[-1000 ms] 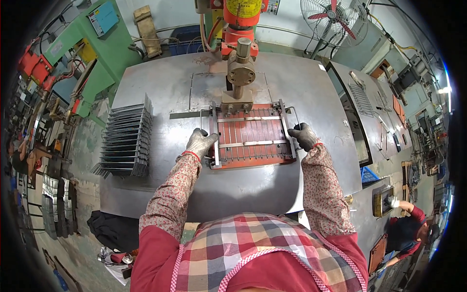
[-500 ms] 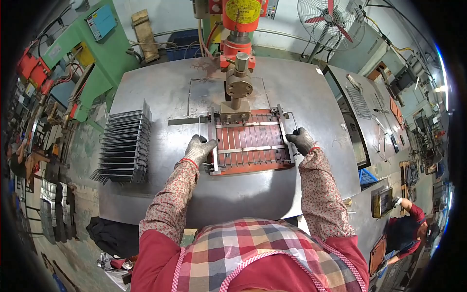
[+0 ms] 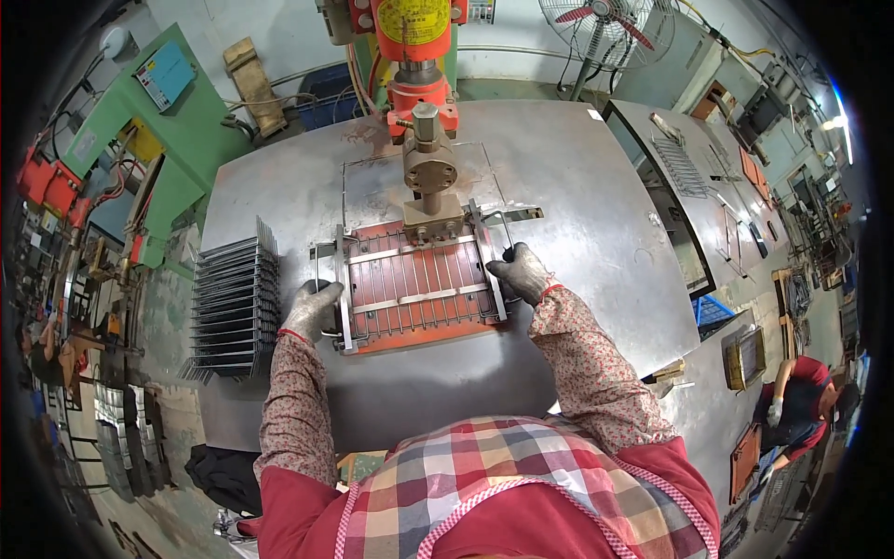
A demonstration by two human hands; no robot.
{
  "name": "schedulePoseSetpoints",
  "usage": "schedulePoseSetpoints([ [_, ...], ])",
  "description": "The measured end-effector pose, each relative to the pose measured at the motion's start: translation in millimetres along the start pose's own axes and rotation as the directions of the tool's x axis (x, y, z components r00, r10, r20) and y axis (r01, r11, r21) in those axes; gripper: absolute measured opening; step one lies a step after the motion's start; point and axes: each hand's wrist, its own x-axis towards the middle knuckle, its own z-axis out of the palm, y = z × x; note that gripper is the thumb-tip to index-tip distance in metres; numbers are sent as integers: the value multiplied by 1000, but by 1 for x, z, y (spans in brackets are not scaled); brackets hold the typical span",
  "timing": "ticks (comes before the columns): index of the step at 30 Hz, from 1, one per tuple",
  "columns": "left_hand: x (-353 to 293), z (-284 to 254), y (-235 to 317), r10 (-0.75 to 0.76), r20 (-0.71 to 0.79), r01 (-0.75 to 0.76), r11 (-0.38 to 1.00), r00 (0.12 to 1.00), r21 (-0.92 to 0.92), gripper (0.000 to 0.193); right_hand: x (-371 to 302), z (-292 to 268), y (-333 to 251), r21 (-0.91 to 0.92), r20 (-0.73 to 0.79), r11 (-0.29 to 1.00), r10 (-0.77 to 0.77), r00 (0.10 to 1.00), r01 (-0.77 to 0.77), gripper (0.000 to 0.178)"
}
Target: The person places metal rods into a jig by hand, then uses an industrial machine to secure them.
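A reddish-brown jig plate (image 3: 424, 337) with metal side bars lies on the steel table, slightly turned. In it rests a wire grid (image 3: 412, 279) of thin rods with flat cross strips. My gloved left hand (image 3: 313, 307) is closed round the loop handle on the jig's left side. On the other side, my gloved right hand (image 3: 523, 274) grips the right loop handle (image 3: 504, 228). Over the grid's far edge stands the metal head block (image 3: 433, 219) of a red press-like machine (image 3: 424, 93). Whether the block touches the wires I cannot tell.
A stack of wire grids (image 3: 235, 303) stands on the steel table (image 3: 568, 168) at the left. A green machine (image 3: 154, 130) is beyond it. A fan (image 3: 605, 23) stands at the back. At the lower right, another person (image 3: 801, 410) works beside a side table.
Both my hands have shifted the jig with its grid leftward under the machine head and turned it slightly. A slot in the table now shows at its right. My view has moved too.
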Motion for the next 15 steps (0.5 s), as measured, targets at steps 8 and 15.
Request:
schedulePoseSetpoints([
  [8,-11,5,5,11,-60,-28,952,998,-306,19,-4,-16,-7,87,54,996,-18,998,13,62],
  [15,14,13,-64,2,-84,-63,682,996,-729,25,24,-4,-36,-27,-245,947,-317,916,321,79],
])
